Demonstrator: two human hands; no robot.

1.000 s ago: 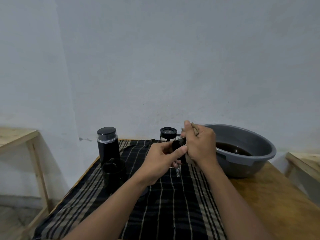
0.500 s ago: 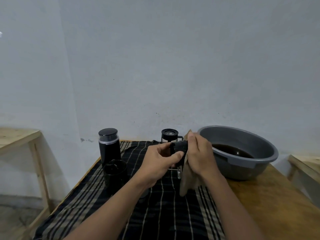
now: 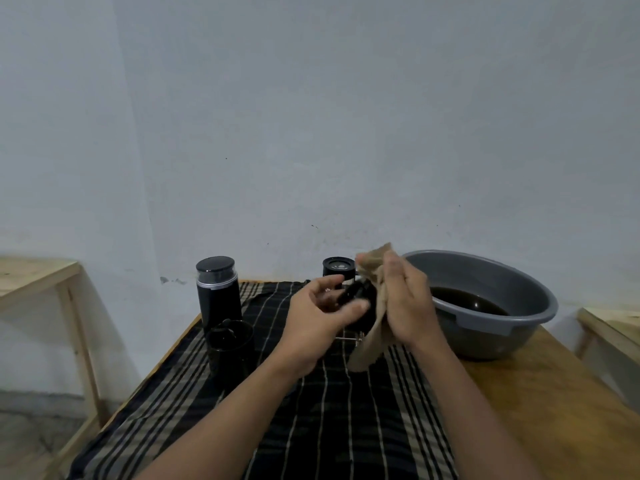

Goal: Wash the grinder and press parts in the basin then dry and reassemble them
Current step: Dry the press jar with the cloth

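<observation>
I see drying underway: left hand [image 3: 320,315] grips a small black part [image 3: 358,301], right hand [image 3: 407,303] clutches a tan cloth [image 3: 372,336]. The basin [image 3: 512,313] sits at 2 o'clock. Next, I judge, wiping all faces.

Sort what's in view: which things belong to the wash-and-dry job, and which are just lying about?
In the job: black part in left hand; tan cloth in right hand; basin; grinder; black cup; press.

Lying about: side benches.

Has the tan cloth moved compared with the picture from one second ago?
Yes. The tan cloth was bunched on top of the right hand. Now it hangs down in front of the grey basin, over the striped cloth.
</observation>
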